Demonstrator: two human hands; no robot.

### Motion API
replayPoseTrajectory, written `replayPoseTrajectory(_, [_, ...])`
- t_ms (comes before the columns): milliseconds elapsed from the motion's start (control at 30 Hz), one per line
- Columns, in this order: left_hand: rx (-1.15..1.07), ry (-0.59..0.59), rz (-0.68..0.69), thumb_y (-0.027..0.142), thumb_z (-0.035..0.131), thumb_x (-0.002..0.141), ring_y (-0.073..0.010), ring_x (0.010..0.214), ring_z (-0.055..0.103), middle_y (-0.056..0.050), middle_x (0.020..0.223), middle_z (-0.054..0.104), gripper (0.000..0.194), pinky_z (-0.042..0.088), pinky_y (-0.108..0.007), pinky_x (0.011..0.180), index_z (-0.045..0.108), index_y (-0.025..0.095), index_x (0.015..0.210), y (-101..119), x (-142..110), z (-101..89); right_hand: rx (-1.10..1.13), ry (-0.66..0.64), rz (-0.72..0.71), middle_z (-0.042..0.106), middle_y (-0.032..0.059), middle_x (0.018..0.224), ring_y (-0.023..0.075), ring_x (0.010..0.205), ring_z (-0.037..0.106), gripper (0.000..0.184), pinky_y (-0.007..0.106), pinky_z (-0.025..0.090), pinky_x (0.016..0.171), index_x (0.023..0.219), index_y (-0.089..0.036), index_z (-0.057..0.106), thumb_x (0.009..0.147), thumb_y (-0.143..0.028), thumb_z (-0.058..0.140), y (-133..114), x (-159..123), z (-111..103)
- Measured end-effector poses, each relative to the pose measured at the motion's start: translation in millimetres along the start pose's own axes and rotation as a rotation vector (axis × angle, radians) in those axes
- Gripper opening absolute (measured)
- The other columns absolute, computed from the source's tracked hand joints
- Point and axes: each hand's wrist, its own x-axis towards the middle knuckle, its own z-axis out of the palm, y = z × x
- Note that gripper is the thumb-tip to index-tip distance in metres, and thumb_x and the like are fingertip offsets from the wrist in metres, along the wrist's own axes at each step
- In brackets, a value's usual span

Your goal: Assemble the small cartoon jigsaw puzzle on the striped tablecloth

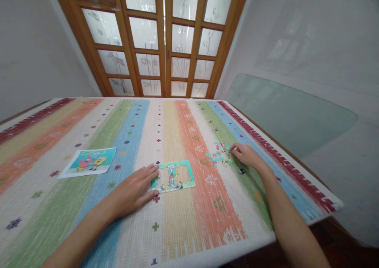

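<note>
A partly assembled jigsaw puzzle (188,173) lies on the striped tablecloth, with its border joined, a cartoon figure in the middle and gaps on both sides of that figure. My left hand (139,187) rests flat over the puzzle's left edge, fingers stretched out and covering part of it. To the right, loose puzzle pieces (220,157) are spread in a small heap. At the heap's right side, my right hand (244,153) pinches a puzzle piece between thumb and fingers; the piece is mostly hidden. A printed cartoon picture (89,161) lies left of my left hand.
The striped tablecloth (177,220) covers a large table, whose near right corner is close to my right forearm. A pale glass panel (290,110) leans against the right wall. Wood-framed glass doors (164,51) stand beyond the far edge.
</note>
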Motion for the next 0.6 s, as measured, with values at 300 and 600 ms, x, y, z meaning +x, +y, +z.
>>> replayPoseTrajectory(300, [0.014,-0.015,-0.008,0.051,0.047,0.104,-0.0300,0.144,0.043,-0.010,0.160,0.041,0.055,0.037,-0.049,0.119,0.043,0.021,0.151,1.1,0.5,-0.8,-0.004,-0.009,-0.011,0.069,0.0024,0.067,0.0181,0.065,0.063,0.027,0.025,0.041,0.067,0.094,-0.019,0.075,0.085,-0.018,0.049,-0.5,-1.1,-3.0])
replayPoseTrajectory(600, [-0.001,0.000,-0.002,0.051,0.050,0.103,-0.0301,0.144,0.044,-0.008,0.160,0.041,0.056,0.038,-0.048,0.119,0.043,0.024,0.152,-2.2,-0.1,0.0,-0.019,-0.008,-0.024,0.064,-0.0011,0.063,0.0159,0.059,0.059,0.023,0.025,0.039,0.064,0.093,-0.021,0.075,0.076,-0.018,0.059,-7.2,-5.6,-5.8])
